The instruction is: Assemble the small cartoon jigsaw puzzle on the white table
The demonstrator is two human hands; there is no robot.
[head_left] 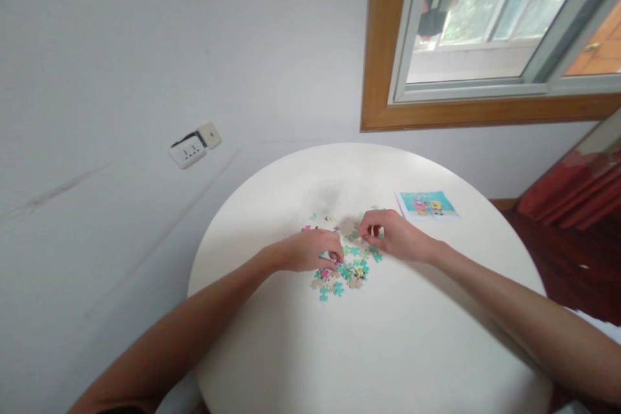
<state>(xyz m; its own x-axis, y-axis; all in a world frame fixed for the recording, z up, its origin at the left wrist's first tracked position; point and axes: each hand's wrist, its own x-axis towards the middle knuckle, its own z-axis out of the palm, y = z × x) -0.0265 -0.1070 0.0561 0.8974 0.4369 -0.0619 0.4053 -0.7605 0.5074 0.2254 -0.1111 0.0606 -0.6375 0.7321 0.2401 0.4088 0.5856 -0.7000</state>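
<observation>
No joined section could be made out; puzzle pieces (338, 288) were left loose, heaped and scattered mid-table on the white table (369, 349). Teal, pink, yellow and plain tan faces were shown. Left hand (310, 250) and right hand (398, 235) were curled over them; any grip couldn't be told.

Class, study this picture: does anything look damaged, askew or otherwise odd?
Yes, on the wall. The white socket has a dark gap along its upper edge, so it looks loosely fitted or damaged. Left of it, a grey scuff streaks the otherwise pale surface.
</observation>
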